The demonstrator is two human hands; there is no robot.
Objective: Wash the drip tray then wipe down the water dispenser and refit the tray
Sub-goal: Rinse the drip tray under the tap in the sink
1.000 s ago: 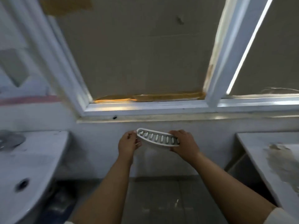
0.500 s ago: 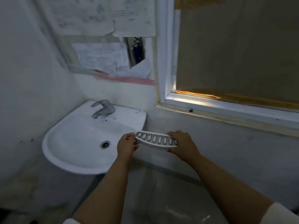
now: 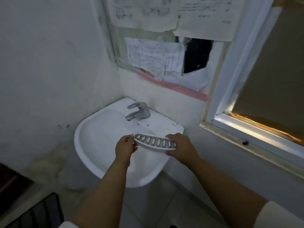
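1. Two bare forearms are stretched forward from the bottom of the view, a white sleeve (image 3: 278,216) showing at the right arm.
2. The left hand (image 3: 124,148) is curled round the left end of the drip tray (image 3: 154,143), thumb on top, fingers tucked beneath.
3. The right hand (image 3: 181,145) is clamped over the tray's right end, fingers across the top, thumb along the near edge.
4. The tray, white with a row of oval slots, is held level between both hands, in the air over the front right part of the sink (image 3: 92,145).
5. The basin is seen white and wall-mounted in the corner; a chrome tap (image 3: 138,111) is set at its back edge.
6. Beyond, papers (image 3: 154,58) are stuck to the wall, and a window frame (image 3: 230,79) is seen at right.
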